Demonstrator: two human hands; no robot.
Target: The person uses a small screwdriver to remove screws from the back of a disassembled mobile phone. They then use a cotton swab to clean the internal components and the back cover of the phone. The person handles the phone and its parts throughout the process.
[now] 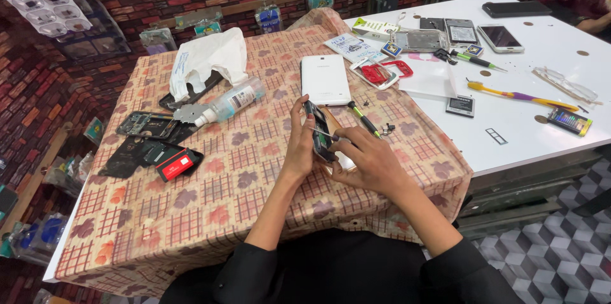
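An opened phone (318, 131) sits a little left of the frame's centre, held on edge above the checked tablecloth (223, 170). Its long axis runs from upper left to lower right, with the exposed dark inside turned toward the right of the frame. The left hand (299, 145) grips it from the left side, fingers curled over the upper end and thumb along the edge, wrist bent up from a forearm that rises from the bottom of the frame. The right hand (369, 161) lies just to the right, knuckles up, fingers pinched on a thin metal tool (323, 132) whose tip touches the phone's inside. Just above lies a white tablet (324, 79) face down, and beside it to the right a green-handled screwdriver (364, 119). Further left stand a clear spray bottle (232, 101) on its side and a white plastic bag (207, 59). Dark phone parts (149, 141) lie at left.
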